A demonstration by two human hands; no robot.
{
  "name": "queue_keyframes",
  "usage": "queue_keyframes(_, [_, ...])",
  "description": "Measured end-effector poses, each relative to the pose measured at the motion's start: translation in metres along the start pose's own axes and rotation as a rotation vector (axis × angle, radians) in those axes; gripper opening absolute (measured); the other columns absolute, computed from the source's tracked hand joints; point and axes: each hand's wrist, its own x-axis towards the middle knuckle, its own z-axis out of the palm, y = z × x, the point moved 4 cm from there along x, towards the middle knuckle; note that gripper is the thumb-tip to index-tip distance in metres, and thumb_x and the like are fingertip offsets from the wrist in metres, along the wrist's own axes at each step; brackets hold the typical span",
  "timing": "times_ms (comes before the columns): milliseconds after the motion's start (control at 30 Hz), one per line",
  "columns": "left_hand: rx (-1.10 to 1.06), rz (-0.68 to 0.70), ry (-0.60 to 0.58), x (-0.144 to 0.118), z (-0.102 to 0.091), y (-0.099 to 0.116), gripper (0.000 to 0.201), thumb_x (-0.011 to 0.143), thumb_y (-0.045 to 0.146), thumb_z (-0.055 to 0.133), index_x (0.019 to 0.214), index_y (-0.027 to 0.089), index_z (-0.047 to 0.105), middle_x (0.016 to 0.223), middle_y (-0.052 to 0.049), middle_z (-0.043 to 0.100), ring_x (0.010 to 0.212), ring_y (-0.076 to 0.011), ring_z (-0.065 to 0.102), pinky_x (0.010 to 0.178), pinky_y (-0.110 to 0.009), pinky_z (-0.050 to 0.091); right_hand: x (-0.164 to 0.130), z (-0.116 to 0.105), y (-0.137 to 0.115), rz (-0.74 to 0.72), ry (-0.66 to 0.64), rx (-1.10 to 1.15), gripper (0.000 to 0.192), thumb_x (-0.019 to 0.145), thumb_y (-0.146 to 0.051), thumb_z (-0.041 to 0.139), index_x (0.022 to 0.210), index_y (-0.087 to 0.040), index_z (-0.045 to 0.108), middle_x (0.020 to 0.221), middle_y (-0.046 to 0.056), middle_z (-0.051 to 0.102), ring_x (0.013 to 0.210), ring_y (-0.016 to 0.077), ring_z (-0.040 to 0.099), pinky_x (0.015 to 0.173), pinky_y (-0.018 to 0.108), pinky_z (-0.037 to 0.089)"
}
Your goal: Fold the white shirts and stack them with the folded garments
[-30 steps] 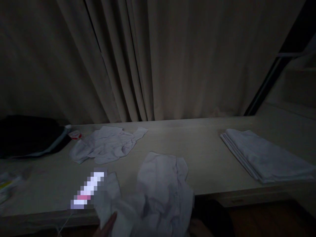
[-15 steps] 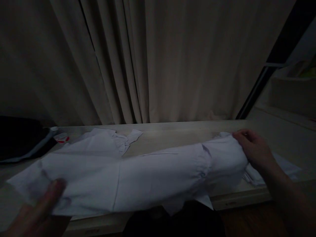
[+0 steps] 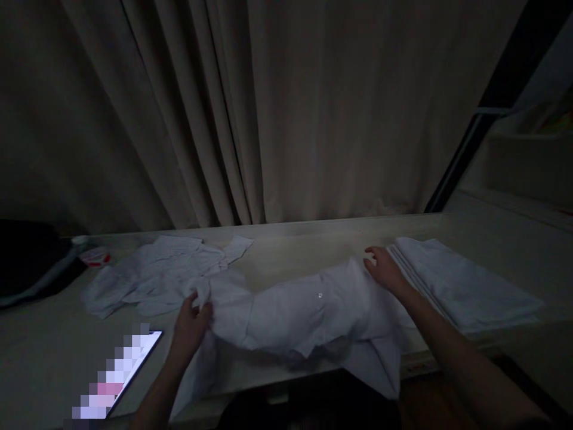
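A white shirt (image 3: pixel 286 316) with a small button showing lies bunched across the front of the table, one part hanging over the edge. My left hand (image 3: pixel 192 319) is closed on its left end, cloth gathered between thumb and fingers. At the other end, my right hand (image 3: pixel 382 269) is open, its fingers apart and slightly curled just beside the cloth. Behind my left hand rests a crumpled heap of white clothing (image 3: pixel 165 269). Folded white cloth (image 3: pixel 465 283) is stacked to the right of my right hand.
A lit phone (image 3: pixel 123 376) lies at the left front of the pale table (image 3: pixel 304 248). Farther back on the left are a dark bag-like thing (image 3: pixel 31 263) and a small red and white container (image 3: pixel 96 257). Beige curtains (image 3: pixel 331 119) hang behind the table.
The shirt, stretched out and raised before, has come down bunched onto the table. My left hand moved right and away from me; my right hand moved left and released its end. The phone is uncovered.
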Motion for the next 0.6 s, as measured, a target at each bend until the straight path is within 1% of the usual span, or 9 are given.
queue_keyframes(33, [0.095, 0.014, -0.049, -0.004, 0.008, -0.021, 0.078, 0.071, 0.048, 0.049, 0.132, 0.000, 0.039, 0.097, -0.018, 0.067, 0.077, -0.0271, 0.066, 0.069, -0.041, 0.056, -0.021, 0.011, 0.005, -0.047, -0.028, 0.013, 0.027, 0.079, -0.023, 0.048, 0.103, -0.015, 0.057, 0.105, 0.012, 0.061, 0.100, 0.0221, 0.056, 0.090, 0.037, 0.044])
queue_keyframes(67, [0.196, 0.083, -0.035, -0.010, 0.014, -0.038, 0.078, 0.072, 0.048, 0.048, 0.132, -0.002, 0.038, 0.104, -0.021, 0.065, 0.086, -0.0298, 0.066, 0.075, -0.045, 0.055, -0.043, 0.022, 0.010, -0.108, -0.053, 0.025, 0.026, 0.080, -0.021, 0.047, 0.103, -0.016, 0.058, 0.106, 0.012, 0.060, 0.103, 0.0224, 0.055, 0.093, 0.038, 0.044])
queue_keyframes(167, [0.405, 0.533, -0.081, -0.041, 0.038, -0.066, 0.049, 0.080, 0.035, 0.045, 0.122, 0.011, 0.052, 0.112, -0.018, 0.064, 0.103, -0.0284, 0.062, 0.087, -0.044, 0.052, -0.110, 0.051, 0.019, -0.250, -0.196, 0.035, 0.024, 0.082, -0.015, 0.042, 0.098, -0.018, 0.060, 0.099, 0.010, 0.062, 0.097, 0.0218, 0.057, 0.089, 0.040, 0.047])
queue_keyframes(233, [0.477, 0.831, -0.173, -0.070, 0.059, -0.064, 0.036, 0.080, 0.022, 0.045, 0.114, 0.019, 0.058, 0.109, -0.013, 0.066, 0.101, -0.0245, 0.063, 0.084, -0.039, 0.053, -0.148, 0.070, 0.018, -0.346, -0.288, 0.021, 0.027, 0.079, -0.011, 0.042, 0.096, -0.018, 0.062, 0.098, 0.009, 0.063, 0.095, 0.0218, 0.058, 0.087, 0.040, 0.048])
queue_keyframes(267, [0.497, 0.953, -0.209, -0.085, 0.069, -0.058, 0.037, 0.078, 0.016, 0.046, 0.113, 0.022, 0.059, 0.109, -0.011, 0.067, 0.100, -0.0233, 0.063, 0.082, -0.037, 0.053, -0.163, 0.078, 0.015, -0.398, -0.312, 0.017, 0.031, 0.078, -0.009, 0.041, 0.099, -0.018, 0.062, 0.101, 0.010, 0.063, 0.097, 0.0220, 0.058, 0.088, 0.041, 0.048])
queue_keyframes(333, [0.498, 1.100, -0.241, -0.113, 0.085, -0.038, 0.042, 0.075, 0.008, 0.046, 0.111, 0.024, 0.058, 0.110, -0.009, 0.066, 0.101, -0.0225, 0.062, 0.082, -0.036, 0.052, -0.182, 0.090, 0.005, -0.473, -0.311, 0.015, 0.043, 0.073, -0.004, 0.041, 0.110, -0.018, 0.060, 0.110, 0.011, 0.062, 0.104, 0.0224, 0.056, 0.091, 0.042, 0.047])
queue_keyframes(433, [0.417, 1.122, -0.331, -0.147, 0.102, -0.004, 0.036, 0.073, 0.007, 0.047, 0.105, 0.020, 0.058, 0.106, -0.010, 0.065, 0.098, -0.0218, 0.060, 0.083, -0.036, 0.051, -0.189, 0.098, -0.010, -0.466, -0.266, -0.007, 0.055, 0.068, -0.001, 0.042, 0.119, -0.017, 0.055, 0.120, 0.013, 0.057, 0.113, 0.0239, 0.051, 0.095, 0.044, 0.044])
queue_keyframes(500, [0.379, 1.071, -0.416, -0.162, 0.113, 0.011, 0.034, 0.076, 0.011, 0.049, 0.108, 0.020, 0.057, 0.106, -0.010, 0.064, 0.096, -0.0212, 0.059, 0.083, -0.037, 0.050, -0.188, 0.099, -0.022, -0.438, -0.235, -0.011, 0.049, 0.070, -0.004, 0.045, 0.116, -0.017, 0.056, 0.120, 0.014, 0.056, 0.114, 0.0255, 0.049, 0.096, 0.044, 0.043])
queue_keyframes(600, [0.441, 0.934, -0.465, -0.165, 0.135, 0.016, 0.033, 0.082, 0.021, 0.049, 0.115, 0.020, 0.055, 0.112, -0.011, 0.062, 0.101, -0.0228, 0.058, 0.087, -0.040, 0.048, -0.192, 0.105, -0.037, -0.395, -0.239, 0.004, 0.037, 0.075, -0.018, 0.055, 0.112, -0.019, 0.059, 0.117, 0.013, 0.057, 0.111, 0.0264, 0.050, 0.095, 0.043, 0.043])
